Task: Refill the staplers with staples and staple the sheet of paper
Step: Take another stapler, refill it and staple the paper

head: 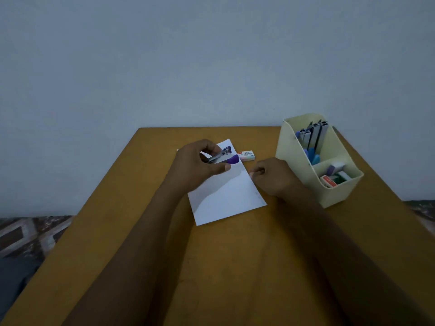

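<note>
My left hand (pixel 195 165) holds a purple and silver stapler (pixel 223 157) above the far end of a white sheet of paper (pixel 226 194) that lies on the brown table (pixel 235 267). The stapler's metal top is lifted apart from its purple base. My right hand (pixel 275 177) rests at the sheet's right edge with its fingertips pinched together; something small may be between them, I cannot tell. A small white staple box (pixel 247 155) lies just beyond the paper.
A cream desk organiser (pixel 303 182) stands at the right, holding several more staplers (pixel 312 140) in its back compartment and small staple boxes (pixel 334 177) in front. A pale wall rises behind the table. Patterned floor shows at both sides.
</note>
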The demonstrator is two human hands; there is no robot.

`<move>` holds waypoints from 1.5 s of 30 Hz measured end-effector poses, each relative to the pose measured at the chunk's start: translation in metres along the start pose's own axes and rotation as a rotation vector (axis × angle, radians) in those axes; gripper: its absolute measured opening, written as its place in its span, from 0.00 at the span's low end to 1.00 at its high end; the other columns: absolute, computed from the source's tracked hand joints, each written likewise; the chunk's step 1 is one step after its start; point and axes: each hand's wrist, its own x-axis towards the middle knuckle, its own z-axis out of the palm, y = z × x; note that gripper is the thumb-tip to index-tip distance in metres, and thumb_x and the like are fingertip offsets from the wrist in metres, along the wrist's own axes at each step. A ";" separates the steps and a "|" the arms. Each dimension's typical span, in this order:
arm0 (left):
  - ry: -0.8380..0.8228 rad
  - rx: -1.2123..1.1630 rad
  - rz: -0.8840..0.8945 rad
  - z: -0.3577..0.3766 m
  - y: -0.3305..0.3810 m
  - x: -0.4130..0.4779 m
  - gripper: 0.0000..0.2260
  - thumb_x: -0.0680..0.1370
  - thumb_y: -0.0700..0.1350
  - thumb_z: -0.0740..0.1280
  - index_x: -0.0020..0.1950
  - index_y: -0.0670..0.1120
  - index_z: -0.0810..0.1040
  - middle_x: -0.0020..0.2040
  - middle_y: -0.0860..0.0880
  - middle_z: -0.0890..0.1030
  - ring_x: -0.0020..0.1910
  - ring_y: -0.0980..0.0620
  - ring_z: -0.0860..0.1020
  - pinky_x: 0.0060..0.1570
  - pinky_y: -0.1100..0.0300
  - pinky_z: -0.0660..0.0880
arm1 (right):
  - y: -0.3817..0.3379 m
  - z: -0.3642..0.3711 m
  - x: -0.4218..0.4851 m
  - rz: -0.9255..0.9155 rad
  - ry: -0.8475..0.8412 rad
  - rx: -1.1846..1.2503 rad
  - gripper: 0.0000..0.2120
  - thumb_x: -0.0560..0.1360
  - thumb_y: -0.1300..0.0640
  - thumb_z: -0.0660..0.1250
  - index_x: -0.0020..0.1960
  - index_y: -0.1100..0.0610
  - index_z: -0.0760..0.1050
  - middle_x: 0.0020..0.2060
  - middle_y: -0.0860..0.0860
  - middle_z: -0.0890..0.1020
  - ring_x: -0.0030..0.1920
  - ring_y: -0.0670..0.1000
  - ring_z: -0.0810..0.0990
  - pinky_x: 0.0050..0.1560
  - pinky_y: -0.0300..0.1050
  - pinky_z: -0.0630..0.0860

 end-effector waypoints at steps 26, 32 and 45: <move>0.159 -0.102 0.298 0.057 0.141 0.023 0.14 0.73 0.43 0.73 0.56 0.49 0.75 0.48 0.56 0.79 0.47 0.57 0.78 0.47 0.70 0.75 | 0.064 -0.126 -0.048 0.033 0.430 0.286 0.10 0.76 0.61 0.64 0.57 0.55 0.76 0.51 0.50 0.80 0.50 0.46 0.77 0.48 0.35 0.72; 0.160 -0.043 0.397 0.080 0.164 0.045 0.13 0.74 0.47 0.72 0.56 0.48 0.75 0.47 0.57 0.78 0.44 0.61 0.77 0.48 0.70 0.74 | 0.079 -0.130 -0.034 0.074 0.416 0.309 0.13 0.78 0.60 0.61 0.62 0.55 0.74 0.58 0.51 0.78 0.52 0.47 0.75 0.49 0.36 0.72; -0.017 0.382 0.348 0.139 0.167 0.083 0.17 0.73 0.51 0.72 0.58 0.47 0.77 0.52 0.48 0.82 0.48 0.50 0.78 0.51 0.53 0.77 | 0.092 -0.130 -0.022 0.075 0.354 0.440 0.13 0.79 0.62 0.59 0.62 0.58 0.75 0.57 0.55 0.80 0.54 0.51 0.78 0.59 0.45 0.75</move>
